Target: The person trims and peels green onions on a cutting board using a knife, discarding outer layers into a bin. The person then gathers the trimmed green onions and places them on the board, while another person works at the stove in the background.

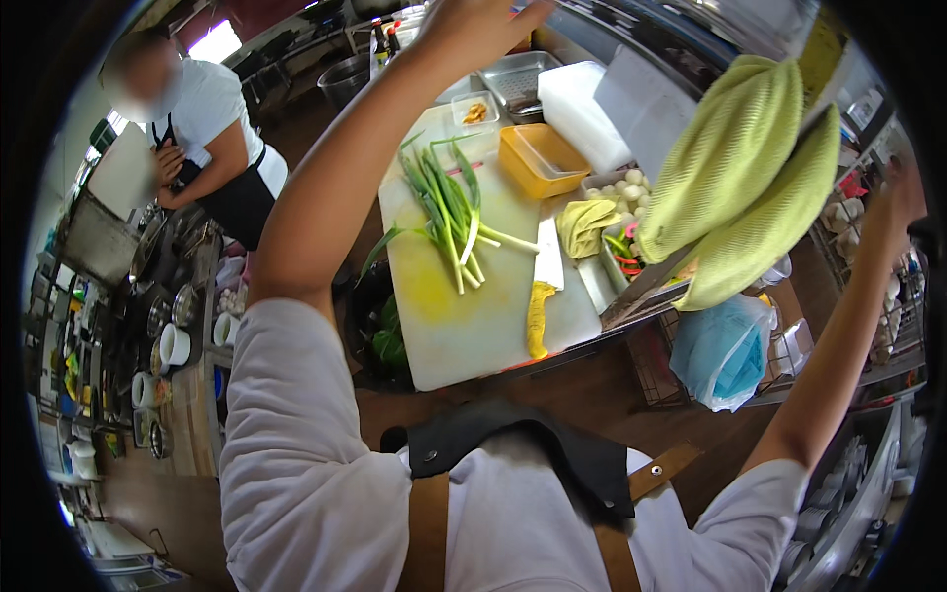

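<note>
My left hand (478, 32) is raised over the far side of the counter, cut off by the upper edge. One finger stretches to the right, and nothing shows in the hand. At the far right my right hand (900, 197) is raised beside a rack, its fingers blurred and dim. Spring onions (446, 209) lie on the white cutting board (419, 340), touched by neither hand. To their right rests a knife (541, 296) with a yellow-wrapped handle. A crumpled yellow-green cloth (585, 227) sits by the blade.
Two green cloths (735, 158) hang at the right. Behind the board stand a yellow container (541, 163), a small tub (475, 111) and a metal tray (520, 84). Peeled white bulbs (628, 192) fill a container. A blue bag (725, 350) hangs below. Another person (212, 138) stands at left.
</note>
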`<action>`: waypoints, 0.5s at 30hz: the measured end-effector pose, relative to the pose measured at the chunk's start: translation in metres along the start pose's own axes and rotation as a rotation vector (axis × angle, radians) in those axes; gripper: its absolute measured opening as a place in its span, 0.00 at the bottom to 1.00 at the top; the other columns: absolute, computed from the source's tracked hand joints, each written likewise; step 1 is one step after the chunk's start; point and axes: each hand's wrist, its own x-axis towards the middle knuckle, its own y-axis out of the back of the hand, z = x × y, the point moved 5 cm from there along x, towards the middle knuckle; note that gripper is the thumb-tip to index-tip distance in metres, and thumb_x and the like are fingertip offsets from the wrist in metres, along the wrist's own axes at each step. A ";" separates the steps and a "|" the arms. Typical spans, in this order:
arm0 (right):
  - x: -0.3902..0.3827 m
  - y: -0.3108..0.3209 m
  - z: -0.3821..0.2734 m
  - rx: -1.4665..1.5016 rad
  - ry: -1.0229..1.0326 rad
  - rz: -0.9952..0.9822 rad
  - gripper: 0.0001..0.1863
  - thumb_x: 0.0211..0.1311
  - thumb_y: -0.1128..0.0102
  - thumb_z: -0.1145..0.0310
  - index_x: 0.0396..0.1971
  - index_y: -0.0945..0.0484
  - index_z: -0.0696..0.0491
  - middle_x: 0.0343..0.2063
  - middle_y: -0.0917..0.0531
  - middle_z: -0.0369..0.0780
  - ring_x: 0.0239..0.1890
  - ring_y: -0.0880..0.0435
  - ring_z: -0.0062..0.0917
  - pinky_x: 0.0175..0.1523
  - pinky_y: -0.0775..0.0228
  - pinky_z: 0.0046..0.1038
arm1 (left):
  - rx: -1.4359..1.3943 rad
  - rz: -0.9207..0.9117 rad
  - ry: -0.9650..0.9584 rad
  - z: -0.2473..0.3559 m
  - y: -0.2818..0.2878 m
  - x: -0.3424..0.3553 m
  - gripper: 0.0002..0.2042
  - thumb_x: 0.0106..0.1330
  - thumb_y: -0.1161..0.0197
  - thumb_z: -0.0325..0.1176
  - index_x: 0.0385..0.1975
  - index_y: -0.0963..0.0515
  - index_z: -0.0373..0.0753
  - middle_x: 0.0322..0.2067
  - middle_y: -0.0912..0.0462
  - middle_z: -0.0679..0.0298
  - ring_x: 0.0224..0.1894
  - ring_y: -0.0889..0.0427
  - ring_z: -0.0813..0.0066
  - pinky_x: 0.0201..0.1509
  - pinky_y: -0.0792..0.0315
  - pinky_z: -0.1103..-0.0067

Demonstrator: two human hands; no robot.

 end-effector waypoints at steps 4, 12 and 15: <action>-0.178 0.116 -0.110 0.355 -0.050 0.124 0.23 0.71 0.53 0.54 0.53 0.28 0.58 0.47 0.25 0.50 0.48 0.24 0.40 0.54 0.32 0.44 | 0.317 -0.523 0.399 -0.087 -0.004 -0.216 0.23 0.66 0.37 0.46 0.60 0.27 0.48 0.51 0.25 0.52 0.55 0.25 0.50 0.57 0.28 0.59; -0.308 0.129 -0.286 0.537 -0.522 -0.813 0.19 0.62 0.42 0.74 0.55 0.24 0.56 0.52 0.30 0.49 0.53 0.30 0.42 0.58 0.35 0.43 | 0.149 -1.022 0.904 -0.062 -0.051 -0.462 0.37 0.66 0.42 0.59 0.73 0.43 0.55 0.75 0.51 0.56 0.77 0.57 0.48 0.69 0.58 0.33; -0.277 0.114 -0.305 0.488 -0.338 -0.806 0.18 0.62 0.42 0.74 0.53 0.22 0.56 0.51 0.29 0.49 0.53 0.30 0.43 0.58 0.35 0.42 | 0.163 -1.081 0.799 -0.075 -0.084 -0.457 0.37 0.67 0.46 0.62 0.74 0.45 0.56 0.76 0.51 0.61 0.78 0.60 0.54 0.69 0.64 0.31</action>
